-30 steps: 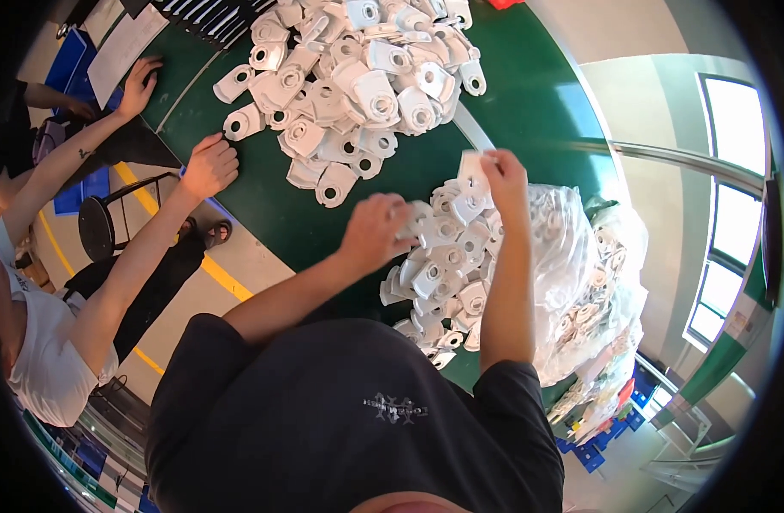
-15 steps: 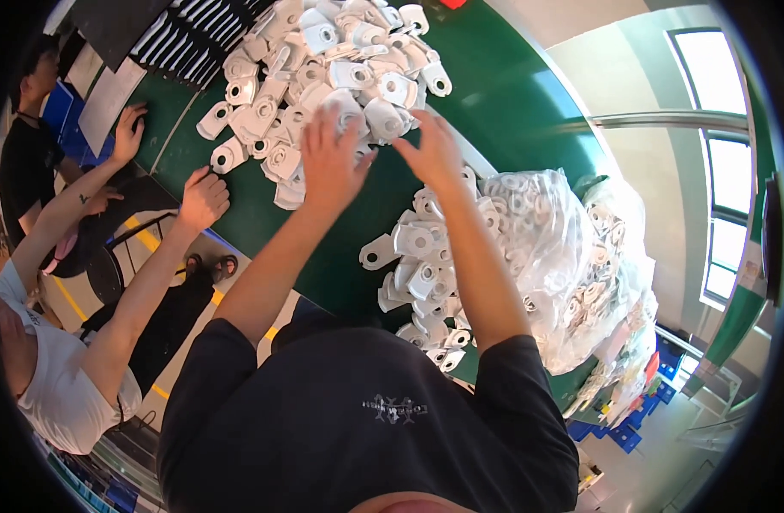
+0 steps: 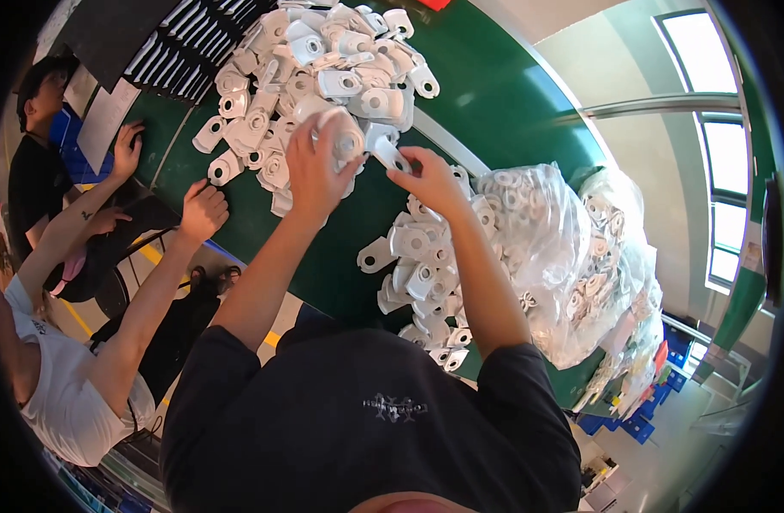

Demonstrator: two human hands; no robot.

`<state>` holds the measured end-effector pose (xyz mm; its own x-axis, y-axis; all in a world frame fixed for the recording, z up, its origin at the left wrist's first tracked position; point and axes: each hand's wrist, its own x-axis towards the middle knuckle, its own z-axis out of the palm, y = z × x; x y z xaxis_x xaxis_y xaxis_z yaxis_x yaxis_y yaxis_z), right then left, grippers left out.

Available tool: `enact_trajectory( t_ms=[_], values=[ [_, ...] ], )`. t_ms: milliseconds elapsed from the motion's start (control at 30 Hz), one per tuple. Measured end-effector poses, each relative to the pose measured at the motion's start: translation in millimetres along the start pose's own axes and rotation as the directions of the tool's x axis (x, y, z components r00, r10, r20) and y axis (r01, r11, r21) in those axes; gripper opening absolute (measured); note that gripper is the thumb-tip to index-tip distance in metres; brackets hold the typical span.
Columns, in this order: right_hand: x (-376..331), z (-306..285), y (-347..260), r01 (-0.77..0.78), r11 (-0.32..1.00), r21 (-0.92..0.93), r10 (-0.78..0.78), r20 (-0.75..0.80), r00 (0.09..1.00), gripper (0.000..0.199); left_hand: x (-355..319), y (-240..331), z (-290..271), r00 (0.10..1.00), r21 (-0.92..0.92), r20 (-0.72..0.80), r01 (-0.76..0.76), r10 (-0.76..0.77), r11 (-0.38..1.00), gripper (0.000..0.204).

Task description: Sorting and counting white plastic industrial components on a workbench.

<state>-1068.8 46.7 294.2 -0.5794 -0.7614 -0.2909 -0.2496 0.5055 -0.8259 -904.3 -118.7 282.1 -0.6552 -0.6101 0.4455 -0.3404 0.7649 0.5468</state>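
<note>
My left hand (image 3: 313,175) has its fingers closed round a white plastic part with a round ring (image 3: 349,139), at the near edge of a big heap of like parts (image 3: 289,85). Just to the right, my right hand (image 3: 429,181) pinches the end of a white plastic piece with a hole (image 3: 385,152) between thumb and fingers. The two held parts are close together; whether they touch I cannot tell. A second, smaller pile of white parts (image 3: 422,256) lies below my right forearm on the green table (image 3: 328,269).
Clear plastic bags full of white parts (image 3: 537,248) stand on the right. A black rack with white slats (image 3: 182,51) is at the far left. At the table's left side a co-worker in a white shirt (image 3: 67,385) rests both hands; another person in black (image 3: 41,171) sits beyond.
My right hand has come slightly down and has taken hold of a white piece. My left hand has lowered a little and now grips a ringed part.
</note>
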Motion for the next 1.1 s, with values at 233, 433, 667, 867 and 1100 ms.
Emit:
enact_trajectory(
  t_ms=[233, 433, 667, 867, 1100],
  values=[
    [-73.7, -70.4, 34.7, -0.201, 0.882, -0.427, 0.224, 0.005, 0.975, 0.060, -105.8, 62.3, 17.3, 0.902, -0.339, 0.424, 0.070, 0.086, 0.938, 0.083],
    [-74.5, -77.3, 23.0, -0.153, 0.703, -0.695, 0.235, 0.024, 0.972, 0.063, -142.9, 86.3, 22.7, 0.747, -0.451, 0.547, -0.117, 0.377, 0.885, 0.078],
    [13.4, 11.6, -1.7, -0.079, 0.872, -0.484, 0.022, -0.122, 0.992, 0.068, -50.5, 18.4, 23.4, 0.977, -0.200, 0.105, -0.163, 0.187, 0.966, 0.050],
    [27.4, 37.1, 5.2, -0.148, 0.913, -0.380, 0.083, -0.182, 0.980, 0.043, 37.1, -47.1, 16.6, 0.988, 0.209, -0.034, 0.153, -0.149, 0.966, 0.075],
    [-34.8, -35.9, 42.5, -0.086, 0.991, 0.104, 0.102, -0.159, 0.982, 0.027, 46.6, -55.2, 12.5, 0.976, 0.057, 0.036, 0.214, -0.216, 0.975, 0.082]
  ],
)
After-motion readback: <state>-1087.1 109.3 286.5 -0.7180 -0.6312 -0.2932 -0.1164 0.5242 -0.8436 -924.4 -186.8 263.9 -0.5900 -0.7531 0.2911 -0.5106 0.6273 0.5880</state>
